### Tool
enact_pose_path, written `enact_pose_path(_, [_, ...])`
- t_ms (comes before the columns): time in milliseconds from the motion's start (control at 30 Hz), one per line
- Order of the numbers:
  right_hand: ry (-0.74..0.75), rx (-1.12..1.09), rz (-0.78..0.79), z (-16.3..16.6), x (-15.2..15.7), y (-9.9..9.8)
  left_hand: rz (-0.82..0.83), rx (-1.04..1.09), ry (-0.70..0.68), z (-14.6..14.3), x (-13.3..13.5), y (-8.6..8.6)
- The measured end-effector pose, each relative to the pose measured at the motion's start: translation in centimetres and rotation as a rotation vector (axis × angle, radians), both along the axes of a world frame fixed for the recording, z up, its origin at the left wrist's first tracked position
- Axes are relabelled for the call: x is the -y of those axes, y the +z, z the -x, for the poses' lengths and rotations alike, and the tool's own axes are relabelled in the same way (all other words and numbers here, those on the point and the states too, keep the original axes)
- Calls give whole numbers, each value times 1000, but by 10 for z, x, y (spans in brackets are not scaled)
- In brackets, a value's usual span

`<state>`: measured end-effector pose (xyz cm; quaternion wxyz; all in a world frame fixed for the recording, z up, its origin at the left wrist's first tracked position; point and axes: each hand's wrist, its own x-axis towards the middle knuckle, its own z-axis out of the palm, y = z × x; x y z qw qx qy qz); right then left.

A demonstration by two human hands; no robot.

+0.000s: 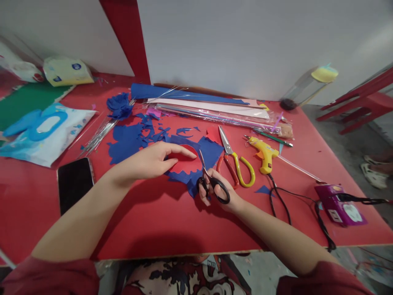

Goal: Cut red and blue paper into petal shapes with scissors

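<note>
Head view: my left hand (153, 162) lies flat on a blue paper sheet (208, 153) near the middle of the red table (159, 221), fingers extended and close together, fingertips pressing its edge beside a round cut-out through which the table shows. My right hand (216, 192) has thumb and fingers through the loops of small black-handled scissors (211, 184), closed around them; the blades point up into the sheet's lower edge. Whether the blades are parted I cannot tell.

Assessment: the sheet appears thin, light and limp, with ragged cut margins; it should tear easily and slide on the smooth tabletop, so it is best held flat close to the cut line.

Adjacent: blue offcuts (129, 141) scattered to the left, orange-and-yellow scissors (235, 164), a yellow glue gun (264, 153) with black cord, a dark phone (75, 182).
</note>
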<state>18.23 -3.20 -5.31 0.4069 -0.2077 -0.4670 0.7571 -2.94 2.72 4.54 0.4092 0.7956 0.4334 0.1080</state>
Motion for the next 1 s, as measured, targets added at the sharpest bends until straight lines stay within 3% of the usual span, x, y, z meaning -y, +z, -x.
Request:
enact_pose_path(567, [-2,99,12,-2,-2,-4,15,7,-29,4,-2,0])
enact_pose_path(1000, [94,55,-5,-2,-2,-1,38,0,-112,5,-2,1])
